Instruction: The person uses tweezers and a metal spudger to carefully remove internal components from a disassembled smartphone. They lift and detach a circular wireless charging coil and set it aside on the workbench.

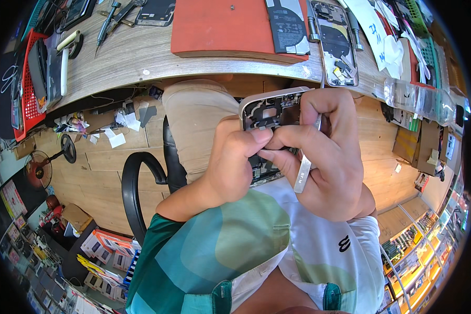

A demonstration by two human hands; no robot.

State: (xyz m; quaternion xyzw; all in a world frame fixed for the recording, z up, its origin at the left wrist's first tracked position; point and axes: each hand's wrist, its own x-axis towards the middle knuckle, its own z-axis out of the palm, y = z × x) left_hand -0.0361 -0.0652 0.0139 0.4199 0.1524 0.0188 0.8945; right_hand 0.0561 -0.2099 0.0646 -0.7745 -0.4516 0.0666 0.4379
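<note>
Setting: wooden desk (141, 57) curving across the upper frame, red mat (220, 26) on it.
Left hand (235, 157): fingers closed around the opened phone frame (269, 107), centre frame.
Right hand (324, 152): pinched shut on metal tweezers (304, 170), thumb touching the frame.
Phone frame: silver-edged, back off, dark internals exposed.
On desk: second opened phone (337, 42), upper right.

Curved wooden workbench (141, 57), red mat (220, 26), black battery (288, 26), opened phone housing (337, 42), tweezers (107, 23), red basket (29, 78).

Red mat (220, 26), battery (288, 26), perhaps fan (39, 170).
</note>
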